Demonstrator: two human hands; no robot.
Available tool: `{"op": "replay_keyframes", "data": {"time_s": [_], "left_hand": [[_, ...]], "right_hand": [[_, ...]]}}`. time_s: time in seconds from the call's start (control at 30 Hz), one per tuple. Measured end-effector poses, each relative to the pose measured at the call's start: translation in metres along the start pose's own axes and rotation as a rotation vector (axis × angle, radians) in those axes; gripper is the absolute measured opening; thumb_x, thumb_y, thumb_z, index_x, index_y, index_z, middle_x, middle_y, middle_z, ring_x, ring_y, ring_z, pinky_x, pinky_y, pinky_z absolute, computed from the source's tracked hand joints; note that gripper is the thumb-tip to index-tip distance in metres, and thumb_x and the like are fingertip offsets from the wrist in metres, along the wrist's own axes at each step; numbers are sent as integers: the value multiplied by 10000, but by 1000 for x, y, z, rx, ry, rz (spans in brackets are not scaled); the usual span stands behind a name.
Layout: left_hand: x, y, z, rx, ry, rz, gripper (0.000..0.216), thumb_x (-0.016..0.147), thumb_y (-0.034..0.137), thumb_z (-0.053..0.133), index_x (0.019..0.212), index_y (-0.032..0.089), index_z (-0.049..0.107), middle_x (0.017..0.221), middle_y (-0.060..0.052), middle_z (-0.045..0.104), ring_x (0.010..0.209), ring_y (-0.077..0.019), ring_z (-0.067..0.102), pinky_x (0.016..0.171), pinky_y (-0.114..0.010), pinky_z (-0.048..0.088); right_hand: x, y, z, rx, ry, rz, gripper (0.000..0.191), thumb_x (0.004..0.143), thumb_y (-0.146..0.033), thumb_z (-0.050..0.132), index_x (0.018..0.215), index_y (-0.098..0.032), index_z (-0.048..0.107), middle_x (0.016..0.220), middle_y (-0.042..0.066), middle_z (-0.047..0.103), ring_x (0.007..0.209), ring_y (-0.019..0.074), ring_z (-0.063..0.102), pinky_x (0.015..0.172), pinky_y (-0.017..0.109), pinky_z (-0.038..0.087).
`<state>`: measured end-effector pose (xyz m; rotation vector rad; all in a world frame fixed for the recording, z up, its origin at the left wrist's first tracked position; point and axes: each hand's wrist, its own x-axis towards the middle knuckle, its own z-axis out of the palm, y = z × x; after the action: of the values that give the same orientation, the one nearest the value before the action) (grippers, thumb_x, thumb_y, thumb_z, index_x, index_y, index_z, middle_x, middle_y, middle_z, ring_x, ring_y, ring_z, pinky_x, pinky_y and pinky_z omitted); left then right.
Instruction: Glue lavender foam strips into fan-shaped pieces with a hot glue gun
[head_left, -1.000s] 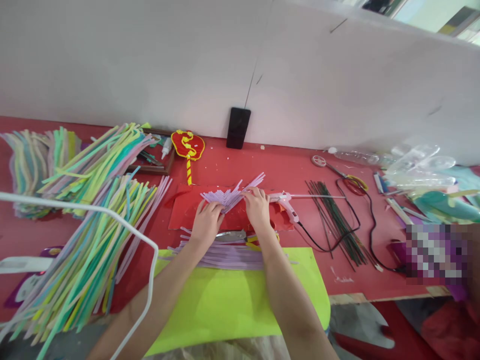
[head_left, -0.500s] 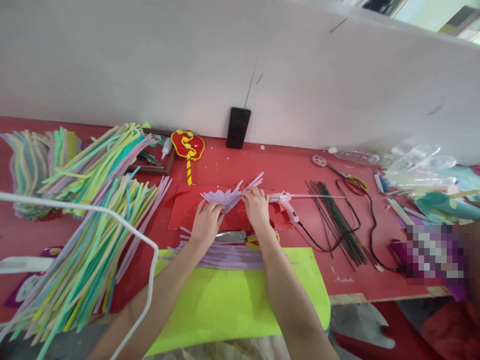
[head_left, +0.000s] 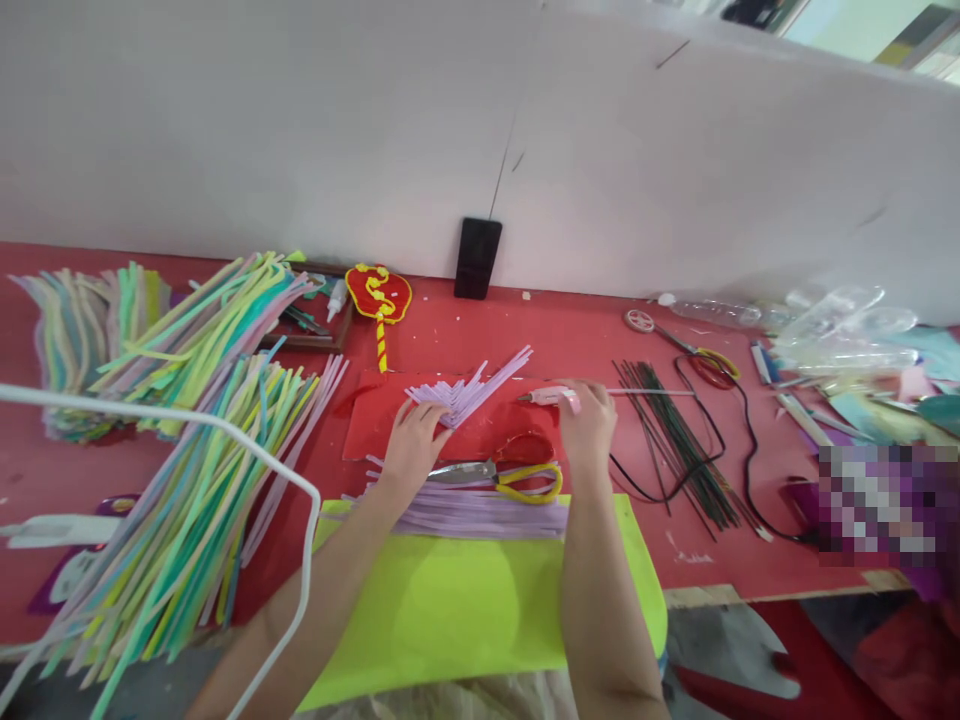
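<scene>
1. Head view: lilac strips point(head_left: 459, 402) lie in a V over the red board point(head_left: 375, 420); the left hand point(head_left: 411, 438), half curled, touches their lower end (pinching or just pressing, I cannot tell).
2. The right hand point(head_left: 589, 425) curls around the pink glue gun point(head_left: 551, 397), its nozzle point(head_left: 523, 398) apart from the strips.
3. Readying glue seems the step in hand; the next move calls for steady strips and careful aim.

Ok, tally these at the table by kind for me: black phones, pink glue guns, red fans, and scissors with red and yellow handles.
Black phone: 1
Pink glue gun: 1
Red fan: 1
Near scissors and far scissors: 2
Total: 5
</scene>
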<state>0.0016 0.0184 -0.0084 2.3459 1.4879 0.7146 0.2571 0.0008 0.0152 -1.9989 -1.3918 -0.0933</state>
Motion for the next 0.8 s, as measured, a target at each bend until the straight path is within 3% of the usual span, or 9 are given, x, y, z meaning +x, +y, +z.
{"op": "replay_keyframes", "data": {"time_s": [0.1, 0.23, 0.63, 0.8], "left_hand": [[2, -5, -4, 9, 19, 10, 243, 817, 171, 593, 1056, 217, 596, 1093, -51, 667, 1062, -202, 600, 1109, -442, 271], [5, -7, -10, 2, -15, 35, 220, 812, 168, 594, 1021, 235, 611, 1081, -41, 670, 1060, -208, 606, 1115, -475, 249], [4, -2, -3, -3, -51, 80, 168, 815, 178, 574, 968, 235, 612, 1054, -32, 671, 1025, -192, 611, 1122, -483, 220], [4, -4, -2, -5, -52, 79, 161, 829, 166, 548, 959, 236, 613, 1040, -24, 675, 1012, -184, 616, 1123, -473, 217]], "right_hand": [[-2, 24, -8, -9, 122, 115, 265, 817, -249, 458, 945, -192, 684, 958, 98, 623, 900, 223, 527, 827, 365, 392], [-4, 35, -4, -2, 170, 171, 249, 797, -280, 475, 891, -165, 675, 884, 100, 600, 842, 222, 526, 841, 377, 396], [-8, 35, 3, -32, 71, 297, 324, 802, -388, 498, 968, -166, 664, 1019, 145, 603, 925, 261, 530, 824, 398, 395], [-8, 42, 6, -114, -109, 366, 422, 758, -496, 577, 1004, -167, 672, 1009, 151, 618, 903, 272, 547, 787, 394, 404]]}}
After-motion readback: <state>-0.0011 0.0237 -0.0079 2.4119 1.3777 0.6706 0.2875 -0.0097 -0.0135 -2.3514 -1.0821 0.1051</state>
